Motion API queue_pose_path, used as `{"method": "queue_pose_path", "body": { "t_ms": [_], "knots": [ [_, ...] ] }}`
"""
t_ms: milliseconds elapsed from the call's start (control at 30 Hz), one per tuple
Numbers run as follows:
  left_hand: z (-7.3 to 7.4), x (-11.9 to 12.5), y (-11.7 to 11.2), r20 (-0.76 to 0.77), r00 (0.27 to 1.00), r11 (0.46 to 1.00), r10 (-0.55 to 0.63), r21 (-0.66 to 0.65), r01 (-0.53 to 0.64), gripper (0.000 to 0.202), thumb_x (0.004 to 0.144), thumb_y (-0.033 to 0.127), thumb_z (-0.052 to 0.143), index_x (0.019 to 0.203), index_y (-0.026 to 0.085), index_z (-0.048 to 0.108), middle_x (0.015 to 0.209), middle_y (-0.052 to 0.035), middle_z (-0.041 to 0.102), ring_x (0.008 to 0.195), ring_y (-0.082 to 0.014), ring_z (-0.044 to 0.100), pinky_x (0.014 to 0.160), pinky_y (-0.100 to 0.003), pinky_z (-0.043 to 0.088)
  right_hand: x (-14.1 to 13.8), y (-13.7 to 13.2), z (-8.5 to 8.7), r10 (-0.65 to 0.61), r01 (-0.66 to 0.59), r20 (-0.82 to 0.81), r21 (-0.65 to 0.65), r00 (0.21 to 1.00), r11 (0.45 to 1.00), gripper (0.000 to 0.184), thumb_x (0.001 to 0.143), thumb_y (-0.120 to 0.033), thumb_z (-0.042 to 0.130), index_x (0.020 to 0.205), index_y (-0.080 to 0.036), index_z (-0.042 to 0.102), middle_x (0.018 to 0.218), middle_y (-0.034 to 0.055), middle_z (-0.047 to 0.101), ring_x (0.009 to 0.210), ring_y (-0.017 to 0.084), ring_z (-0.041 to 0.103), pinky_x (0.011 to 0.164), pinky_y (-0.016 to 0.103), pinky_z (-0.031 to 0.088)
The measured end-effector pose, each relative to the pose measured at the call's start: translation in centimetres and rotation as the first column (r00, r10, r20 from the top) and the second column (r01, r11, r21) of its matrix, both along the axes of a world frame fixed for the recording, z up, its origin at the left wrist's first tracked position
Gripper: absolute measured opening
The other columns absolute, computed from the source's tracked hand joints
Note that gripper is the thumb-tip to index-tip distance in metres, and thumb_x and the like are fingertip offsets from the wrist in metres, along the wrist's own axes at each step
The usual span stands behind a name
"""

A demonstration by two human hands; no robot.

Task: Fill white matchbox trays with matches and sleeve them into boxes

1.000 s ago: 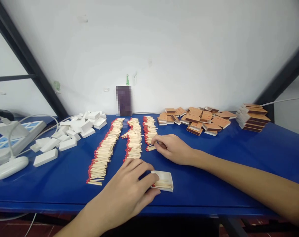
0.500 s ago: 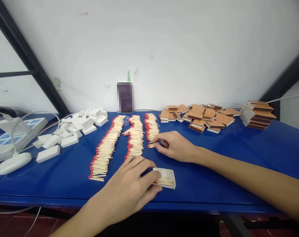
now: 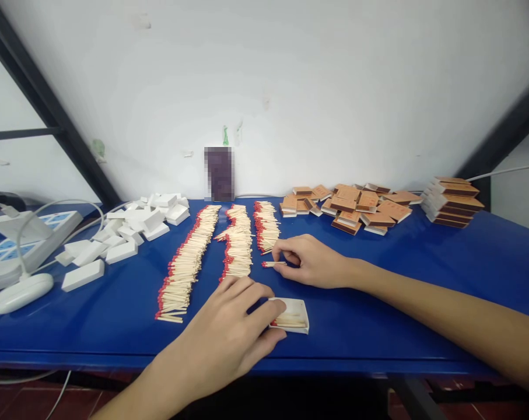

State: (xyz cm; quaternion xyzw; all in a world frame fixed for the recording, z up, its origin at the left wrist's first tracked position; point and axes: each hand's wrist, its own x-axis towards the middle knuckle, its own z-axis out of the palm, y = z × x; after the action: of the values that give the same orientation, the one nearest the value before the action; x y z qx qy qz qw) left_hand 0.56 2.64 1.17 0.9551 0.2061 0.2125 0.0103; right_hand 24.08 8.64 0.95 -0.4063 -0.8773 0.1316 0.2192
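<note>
My left hand (image 3: 229, 335) rests near the table's front edge, its fingers holding the left side of a small white matchbox tray (image 3: 293, 316) with a few matches inside. My right hand (image 3: 310, 261) lies just beyond the tray, its fingertips pinched on a small bunch of red-tipped matches (image 3: 273, 264) pulled off the near end of the right match row (image 3: 265, 226). Two longer match rows, the left row (image 3: 186, 263) and the middle row (image 3: 238, 242), run across the blue table (image 3: 399, 291).
A heap of empty white trays (image 3: 124, 230) lies at the left. Orange matchbox sleeves (image 3: 356, 210) are scattered at the back right, with a neat stack of sleeves (image 3: 453, 201) beyond them. A white power strip (image 3: 23, 239) and cables sit at the far left.
My right hand has drawn a few matches away from the right row toward me. My left hand and the tray have stayed almost still.
</note>
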Motion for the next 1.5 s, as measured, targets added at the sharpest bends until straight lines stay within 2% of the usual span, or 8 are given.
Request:
{"method": "queue_pose_path", "body": {
  "t_ms": [567,1033,1500],
  "knots": [
    [-0.03,-0.02,0.0,-0.017,1.0,1.0,0.0,-0.013,0.0,0.014,0.101,0.025,0.052,0.111,0.019,0.058,0.101,-0.0053,0.062,0.094,-0.0221,0.058,0.087,-0.041,0.045,0.08,0.19,-0.02,0.008,-0.009,-0.051,-0.021,0.999,1.0,0.016,0.093,-0.026,0.052,0.079,-0.019,0.058,0.056,-0.007,0.043,0.051,0.009,0.037,0.055,0.023,0.028],
    [0.05,0.07,-0.06,-0.007,1.0,1.0,0.001,0.002,-0.001,0.014,0.101,0.026,0.052,0.109,0.019,0.06,0.099,-0.0054,0.063,0.091,-0.0213,0.059,0.086,-0.039,0.046,0.0,0.23,-0.05,-0.014,0.013,-0.026,-0.032,1.0,0.999,0.013,0.092,-0.026,0.054,0.082,-0.019,0.058,0.056,-0.0071,0.045,0.05,0.009,0.037,0.055,0.024,0.026],
    [0.13,0.04,-0.16,-0.011,1.0,1.0,0.0,-0.001,0.0,0.014,0.1,0.026,0.053,0.11,0.018,0.06,0.1,-0.0055,0.062,0.09,-0.0217,0.059,0.086,-0.04,0.047,-0.26,0.19,-0.06,-0.049,0.049,0.018,-0.023,0.999,0.999,0.018,0.095,-0.031,0.053,0.081,-0.019,0.055,0.058,-0.0064,0.044,0.053,0.01,0.038,0.057,0.024,0.024]
  ]
}}
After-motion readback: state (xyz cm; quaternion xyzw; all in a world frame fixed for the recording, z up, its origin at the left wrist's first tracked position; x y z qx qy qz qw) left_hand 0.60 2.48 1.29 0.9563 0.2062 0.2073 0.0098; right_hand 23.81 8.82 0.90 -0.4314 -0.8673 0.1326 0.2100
